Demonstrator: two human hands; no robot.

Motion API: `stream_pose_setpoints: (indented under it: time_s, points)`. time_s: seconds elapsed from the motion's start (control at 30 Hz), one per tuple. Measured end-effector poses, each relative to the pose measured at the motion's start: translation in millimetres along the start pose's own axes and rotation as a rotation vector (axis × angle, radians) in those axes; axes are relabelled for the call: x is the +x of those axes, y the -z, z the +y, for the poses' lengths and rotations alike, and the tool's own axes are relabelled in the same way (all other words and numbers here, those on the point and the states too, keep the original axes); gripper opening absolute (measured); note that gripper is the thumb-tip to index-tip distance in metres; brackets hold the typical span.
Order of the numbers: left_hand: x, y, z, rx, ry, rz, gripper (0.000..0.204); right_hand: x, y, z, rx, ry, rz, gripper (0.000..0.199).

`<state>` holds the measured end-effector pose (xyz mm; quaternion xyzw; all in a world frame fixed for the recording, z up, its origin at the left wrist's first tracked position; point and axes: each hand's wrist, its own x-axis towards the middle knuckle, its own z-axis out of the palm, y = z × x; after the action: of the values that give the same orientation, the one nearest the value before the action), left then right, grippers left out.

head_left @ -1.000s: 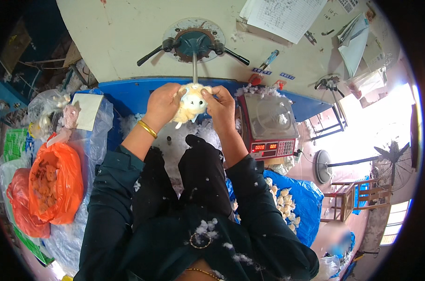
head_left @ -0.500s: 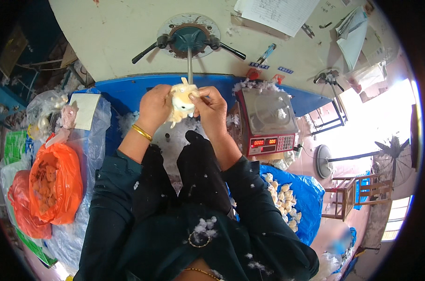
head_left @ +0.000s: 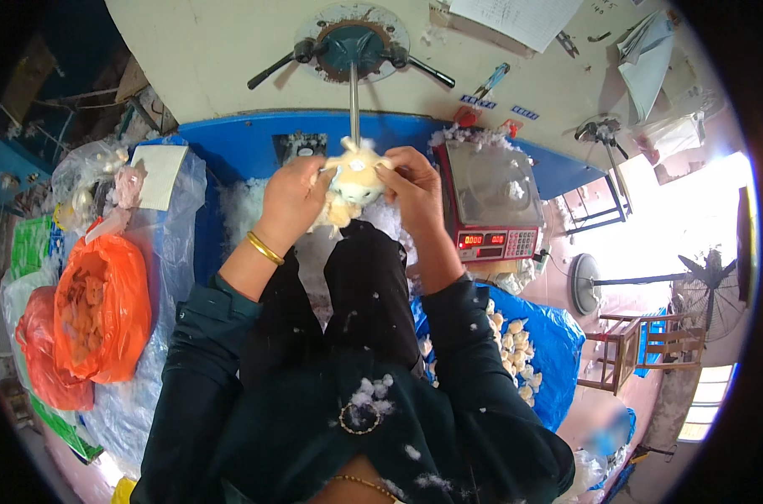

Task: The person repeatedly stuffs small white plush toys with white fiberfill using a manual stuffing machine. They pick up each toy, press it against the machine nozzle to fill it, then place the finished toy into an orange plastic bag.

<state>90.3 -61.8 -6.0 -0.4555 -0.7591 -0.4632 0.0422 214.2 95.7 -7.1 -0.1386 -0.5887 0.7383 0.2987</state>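
A small cream-and-white plush toy [head_left: 358, 181], with a dark eye and stubby limbs, is held between my two hands just below a thin metal tube [head_left: 354, 105]. Whether the tube's end enters the toy or only meets its top edge, I cannot tell. My left hand [head_left: 293, 197], with a gold bangle at the wrist, grips the toy's left side. On its right side, my right hand [head_left: 416, 189] pinches it between thumb and fingers. The tube comes out of a round machine fitting [head_left: 348, 57] with two black handles.
A red digital scale [head_left: 492, 197] stands to the right, above a blue sheet [head_left: 558, 353] bearing several finished-looking plush pieces [head_left: 516, 349]. At left are orange bags [head_left: 121, 336] of plush pieces. White stuffing [head_left: 245, 202] lies about. Paper [head_left: 516, 18] and pliers [head_left: 492, 80] rest on the pale panel.
The toy has turned in my hands, showing more of its head and lower body. My right hand's fingers have shifted to its upper right. The whole view has moved slightly.
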Motion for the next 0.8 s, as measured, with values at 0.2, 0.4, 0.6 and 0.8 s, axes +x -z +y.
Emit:
stream_pose_setpoints:
  time_s: [0.2, 0.4, 0.6, 0.8]
  points:
    - [-19, 8, -22, -0.728, 0.503, -0.067, 0.022, -55, 120, -47, -0.83, -0.401, -0.536, 0.013]
    - [-19, -2, 1, -1.082, 0.675, -0.145, 0.022, -78, 73, -68, -1.032, -0.182, -0.391, 0.049]
    - [-29, -12, 17, -1.069, 0.722, -0.19, 0.018, -52, 0, -4, -0.589, 0.055, -0.208, 0.031]
    - [-41, 11, -12, -0.33, 0.25, -0.054, 0.024, -32, -6, -2, -0.259, -0.13, 0.072, 0.016]
